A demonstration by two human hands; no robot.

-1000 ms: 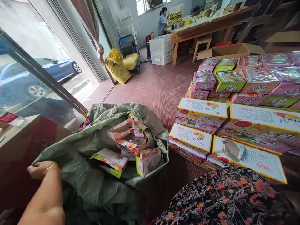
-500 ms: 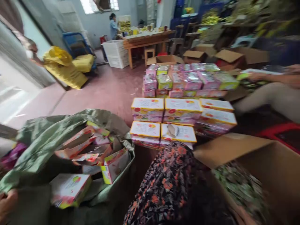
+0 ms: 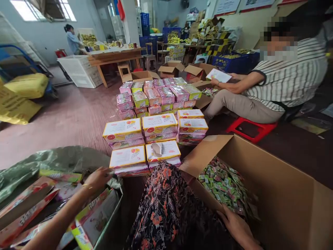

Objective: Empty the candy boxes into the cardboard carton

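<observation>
My left hand is above the right rim of a green woven sack, just short of the nearest stacked box. Its fingers are loosely bent and slightly blurred, with nothing visible in them. Opened, flattened fruit-print boxes lie in the sack. White-topped boxes with yellow edges stand in stacks ahead; one box has a torn hole in its top. At the lower right, my right hand grips the near edge of an open cardboard carton. Many small green and pink sachets lie inside it.
Film-wrapped pink, green and orange packs are stacked behind the white-topped boxes. A co-worker sits at right on a red stool, holding a white box. Yellow sacks lean at left; a wooden table stands behind.
The view has swung to the right, bringing the co-worker into sight. My left hand has moved from the sack's left side across to its right rim. My right hand remains at the carton.
</observation>
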